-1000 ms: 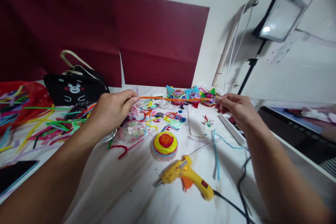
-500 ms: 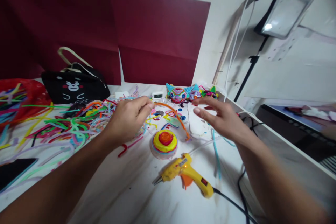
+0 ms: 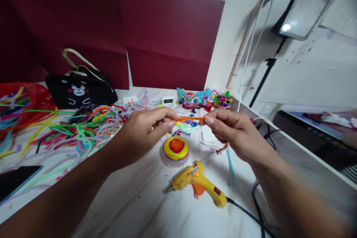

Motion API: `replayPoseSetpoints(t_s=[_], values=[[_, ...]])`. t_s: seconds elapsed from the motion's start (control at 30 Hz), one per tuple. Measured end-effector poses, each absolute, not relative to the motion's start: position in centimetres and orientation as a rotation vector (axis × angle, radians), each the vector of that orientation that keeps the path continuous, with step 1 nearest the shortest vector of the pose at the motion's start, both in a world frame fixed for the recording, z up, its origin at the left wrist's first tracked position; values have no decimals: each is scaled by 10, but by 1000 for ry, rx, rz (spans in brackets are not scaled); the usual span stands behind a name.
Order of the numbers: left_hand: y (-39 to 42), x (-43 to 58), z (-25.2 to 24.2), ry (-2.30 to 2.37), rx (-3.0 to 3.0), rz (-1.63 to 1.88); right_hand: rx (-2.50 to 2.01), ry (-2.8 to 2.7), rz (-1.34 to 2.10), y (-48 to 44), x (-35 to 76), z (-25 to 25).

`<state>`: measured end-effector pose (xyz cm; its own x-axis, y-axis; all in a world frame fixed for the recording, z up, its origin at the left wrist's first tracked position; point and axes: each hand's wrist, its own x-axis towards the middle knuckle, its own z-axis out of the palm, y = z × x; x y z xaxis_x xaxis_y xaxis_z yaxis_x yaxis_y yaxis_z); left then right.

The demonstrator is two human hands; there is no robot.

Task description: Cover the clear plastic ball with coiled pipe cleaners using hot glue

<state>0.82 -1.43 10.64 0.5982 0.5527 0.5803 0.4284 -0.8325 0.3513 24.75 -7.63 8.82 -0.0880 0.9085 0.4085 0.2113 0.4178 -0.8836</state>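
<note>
An orange pipe cleaner point(image 3: 191, 119) is stretched between my two hands above the table. My left hand point(image 3: 149, 126) pinches one end between thumb and fingers. Further along, my right hand point(image 3: 232, 130) pinches it too, and its loose end hangs below that hand. Under the gap between the hands sits a round piece point(image 3: 175, 150) covered in coiled pipe cleaners, with a yellow ring, a red ring and an orange centre. Nearer to me a yellow hot glue gun point(image 3: 199, 184) lies on its side, nozzle pointing left.
A tangle of coloured pipe cleaners point(image 3: 83, 130) spreads over the left, beside a black bag point(image 3: 80, 89) and a phone point(image 3: 18, 182). Decorated animal heads point(image 3: 189, 99) and a small digital clock point(image 3: 168, 100) stand at the back. Black cable point(image 3: 258, 208) runs along the right.
My right hand has come in and closed on the orange pipe cleaner, which hung from the left hand alone before. The pipe cleaner is now pulled straight between both hands.
</note>
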Motion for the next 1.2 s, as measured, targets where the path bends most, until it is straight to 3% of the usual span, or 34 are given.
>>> replayPoseSetpoints(t_s=[0.33, 0.73, 0.93, 1.2], values=[[-16, 11, 103, 837, 2868, 1227, -1103, -1621, 688, -79, 256, 94], [-15, 14, 101, 805, 2745, 1090, -1117, -1752, 682, -84, 245, 99], [-3, 17, 93, 809, 2449, 899, -1185, -1637, 527, -83, 251, 102], [31, 17, 38, 1152, 2434, 372, -1161, -1639, 441, -83, 254, 107]])
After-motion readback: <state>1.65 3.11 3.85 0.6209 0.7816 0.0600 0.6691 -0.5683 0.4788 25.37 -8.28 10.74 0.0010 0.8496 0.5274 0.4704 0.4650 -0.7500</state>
